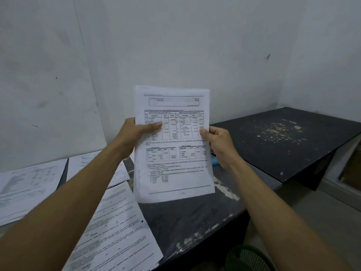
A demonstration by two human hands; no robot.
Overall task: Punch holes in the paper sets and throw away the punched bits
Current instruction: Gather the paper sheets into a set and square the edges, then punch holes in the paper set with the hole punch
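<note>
I hold a set of printed sheets with tables [173, 145] upright above the dark worn table [195, 218]. My left hand [134, 133] grips its left edge, thumb across the front. My right hand [218, 145] pinches the right edge. Another printed set [119, 231] lies flat on the table below my left arm, with a dark hole near its right edge. More paper sets [29, 184] lie at the far left. A light blue object [214, 161] peeks out behind the held sheets, mostly hidden. No hole punch is clearly visible.
A second dark table [289, 141] with flaked paint stands at the right against the white wall. A green mesh bin [252, 259] sits on the floor at the lower right. A brown cardboard piece [351, 169] leans at the far right.
</note>
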